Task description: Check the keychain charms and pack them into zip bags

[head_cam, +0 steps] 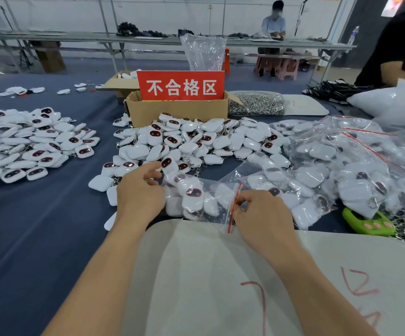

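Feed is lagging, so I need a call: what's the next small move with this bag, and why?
Probably slide the right hand along the red zip strip to seal it. The zip bag already holds several charms, the right hand pinches the strip, and the left hand holds the other end.

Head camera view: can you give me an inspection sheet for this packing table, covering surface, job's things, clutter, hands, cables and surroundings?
Surface: dark blue table cloth; white mat with red marks nearest the person.
Job's things: zip bag holding charms; loose charm pile behind it; second pile at left; filled bags at right.
Clutter: cardboard box with red sign; bag of metal rings; green gadget.
Hands: left hand holds the bag's left end; right hand pinches its red zip strip.
Cables: cannot tell; black bundle far right may be cords.
Surroundings: seated person at a far table.
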Demonstrator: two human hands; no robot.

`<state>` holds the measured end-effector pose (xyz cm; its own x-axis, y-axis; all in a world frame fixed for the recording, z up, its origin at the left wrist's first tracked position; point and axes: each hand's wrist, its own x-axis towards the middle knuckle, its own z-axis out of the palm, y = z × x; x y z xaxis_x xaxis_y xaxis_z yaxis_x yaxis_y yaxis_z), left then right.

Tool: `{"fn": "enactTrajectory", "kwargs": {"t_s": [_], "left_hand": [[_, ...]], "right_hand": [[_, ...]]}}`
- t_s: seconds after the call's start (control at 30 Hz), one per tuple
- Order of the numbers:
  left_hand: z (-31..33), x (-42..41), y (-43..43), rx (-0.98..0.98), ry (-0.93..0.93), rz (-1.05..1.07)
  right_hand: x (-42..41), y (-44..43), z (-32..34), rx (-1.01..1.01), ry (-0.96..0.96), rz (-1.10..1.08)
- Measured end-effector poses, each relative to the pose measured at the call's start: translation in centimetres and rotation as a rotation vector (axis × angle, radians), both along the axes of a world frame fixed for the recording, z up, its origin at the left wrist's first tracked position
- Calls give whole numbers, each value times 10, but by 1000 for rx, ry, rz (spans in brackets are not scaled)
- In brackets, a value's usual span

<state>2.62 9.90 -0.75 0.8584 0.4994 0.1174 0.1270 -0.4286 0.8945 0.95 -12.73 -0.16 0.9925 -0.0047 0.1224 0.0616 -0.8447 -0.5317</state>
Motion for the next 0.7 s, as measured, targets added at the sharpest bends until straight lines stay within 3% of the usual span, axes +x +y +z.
{"fn": "enactTrajectory", "kwargs": {"t_s": [0.33,0.53,0.63,0.7], "left_hand": [[7,-9,5,274,131,-396],[3,-8,12,278,283,-428],[0,-6,10,289,263,-420],[-2,-4,5,407,217,-392]], "right_hand": [[1,-1,-2,42,21,6],[5,-2,-4,60,39,-7],[7,-2,-4,71,55,-11],[7,-3,-4,69,76,-9]]}}
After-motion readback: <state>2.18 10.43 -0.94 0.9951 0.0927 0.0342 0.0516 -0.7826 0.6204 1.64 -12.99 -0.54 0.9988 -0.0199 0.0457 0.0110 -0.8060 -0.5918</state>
